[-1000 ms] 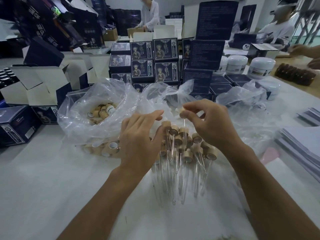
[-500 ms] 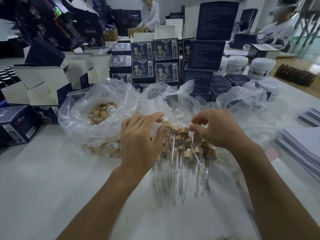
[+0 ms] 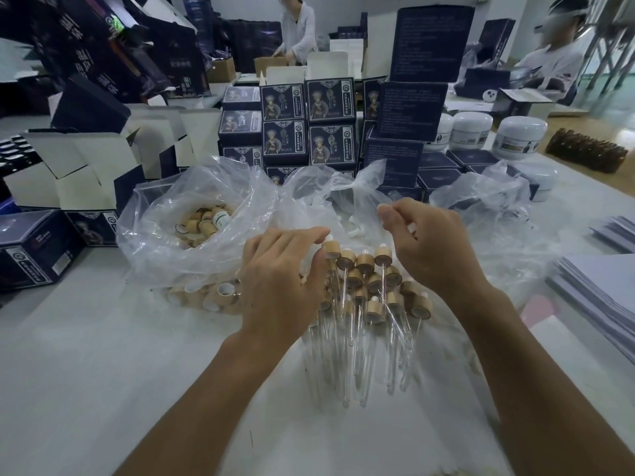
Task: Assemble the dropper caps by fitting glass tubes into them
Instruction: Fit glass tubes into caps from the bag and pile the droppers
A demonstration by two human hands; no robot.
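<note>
Your left hand (image 3: 281,273) and right hand (image 3: 429,249) are hovering loosely curled, holding nothing, above assembled droppers (image 3: 360,297) lying with tubes pointing toward you.

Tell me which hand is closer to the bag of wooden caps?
Left. The left hand sits just right of the bag of wooden caps, beside its plastic. The right hand is farther right, beyond the pile of finished droppers.

We see a long white table (image 3: 86,355) stacked with dark printed boxes (image 3: 285,101), white jars (image 3: 470,130) beside them, grey paper sheets (image 3: 598,286) at right, and two people working at tables behind.
</note>
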